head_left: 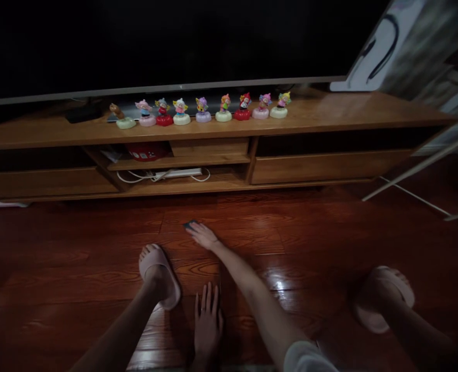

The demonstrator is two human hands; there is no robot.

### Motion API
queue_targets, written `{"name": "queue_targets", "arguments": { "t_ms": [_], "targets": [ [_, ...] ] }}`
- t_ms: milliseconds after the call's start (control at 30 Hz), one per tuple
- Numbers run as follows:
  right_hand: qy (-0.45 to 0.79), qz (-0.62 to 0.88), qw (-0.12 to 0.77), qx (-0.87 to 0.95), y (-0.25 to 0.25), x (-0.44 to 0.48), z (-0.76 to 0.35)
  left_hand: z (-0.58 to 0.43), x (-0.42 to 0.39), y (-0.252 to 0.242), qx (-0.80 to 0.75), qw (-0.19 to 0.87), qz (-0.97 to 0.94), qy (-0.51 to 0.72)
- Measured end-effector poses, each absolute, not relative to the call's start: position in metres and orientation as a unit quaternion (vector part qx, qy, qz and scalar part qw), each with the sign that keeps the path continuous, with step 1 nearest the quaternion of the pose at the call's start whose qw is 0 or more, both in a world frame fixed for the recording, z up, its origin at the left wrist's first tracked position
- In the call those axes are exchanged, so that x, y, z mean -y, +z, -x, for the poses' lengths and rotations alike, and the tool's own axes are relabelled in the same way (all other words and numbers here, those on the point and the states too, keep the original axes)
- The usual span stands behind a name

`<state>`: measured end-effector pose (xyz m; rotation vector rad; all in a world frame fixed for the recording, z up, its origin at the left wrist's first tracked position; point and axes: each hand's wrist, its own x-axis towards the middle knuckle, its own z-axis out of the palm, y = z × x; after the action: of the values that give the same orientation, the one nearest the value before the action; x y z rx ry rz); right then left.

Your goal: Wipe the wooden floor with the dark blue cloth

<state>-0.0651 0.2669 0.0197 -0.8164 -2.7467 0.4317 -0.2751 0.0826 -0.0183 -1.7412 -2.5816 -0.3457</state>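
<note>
My right hand reaches forward and lies flat, fingers stretched out, on a small dark flat piece that looks like cloth. Part of this piece is hidden beneath the fingers, and its edge shows past the fingertips. Nearer to me, my left hand rests with fingers spread on the reddish-brown wood floor, holding nothing. A ring shows on one of its fingers.
My feet in pale slippers stand wide apart on either side. Ahead is a low wooden TV cabinet with several small figurines on top, below a large television. A white power strip lies on its lower shelf. Thin pale legs of a stand are at right.
</note>
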Motion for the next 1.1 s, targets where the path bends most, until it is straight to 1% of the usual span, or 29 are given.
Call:
{"name": "queue_targets", "arguments": {
  "t_ms": [100, 200, 267, 367, 467, 567, 633, 700, 833, 967, 1033, 1100],
  "targets": [
    [0.128, 0.410, 0.138, 0.892, 0.023, -0.320, -0.031, 0.271, -0.083, -0.010, 0.817, -0.008, 0.569, -0.097],
    [0.096, 0.556, 0.155, 0.811, 0.026, -0.352, -0.155, 0.267, -0.083, -0.004, 0.814, -0.023, 0.575, -0.083],
    [0.075, 0.635, 0.160, 0.752, 0.027, -0.349, -0.236, 0.264, -0.084, -0.001, 0.822, -0.002, 0.560, -0.102],
    [0.050, 0.718, 0.157, 0.676, 0.024, -0.316, -0.328, 0.264, -0.085, 0.005, 0.835, 0.050, 0.524, -0.160],
    [0.031, 0.765, 0.155, 0.624, 0.018, -0.278, -0.369, 0.266, -0.087, 0.017, 0.837, 0.053, 0.513, -0.183],
    [0.025, 0.793, 0.156, 0.588, 0.012, -0.251, -0.359, 0.246, -0.082, 0.025, 0.832, 0.047, 0.519, -0.192],
    [0.036, 0.787, 0.151, 0.597, 0.010, -0.234, -0.329, 0.209, -0.066, 0.022, 0.817, 0.044, 0.544, -0.185],
    [0.059, 0.747, 0.138, 0.648, 0.010, -0.210, -0.286, 0.155, -0.041, 0.012, 0.792, 0.031, 0.587, -0.165],
    [0.112, 0.592, 0.123, 0.789, 0.005, -0.133, -0.183, 0.061, 0.010, -0.012, 0.749, 0.015, 0.646, -0.145],
    [0.149, 0.447, 0.141, 0.871, 0.001, -0.058, -0.114, 0.037, 0.026, -0.015, 0.724, 0.043, 0.675, -0.134],
    [0.154, 0.382, 0.148, 0.899, 0.003, -0.044, -0.111, 0.038, 0.025, -0.010, 0.724, 0.055, 0.675, -0.130],
    [0.152, 0.310, 0.141, 0.928, 0.009, -0.051, -0.130, 0.038, 0.022, -0.005, 0.732, 0.057, 0.666, -0.129]
  ]
}}
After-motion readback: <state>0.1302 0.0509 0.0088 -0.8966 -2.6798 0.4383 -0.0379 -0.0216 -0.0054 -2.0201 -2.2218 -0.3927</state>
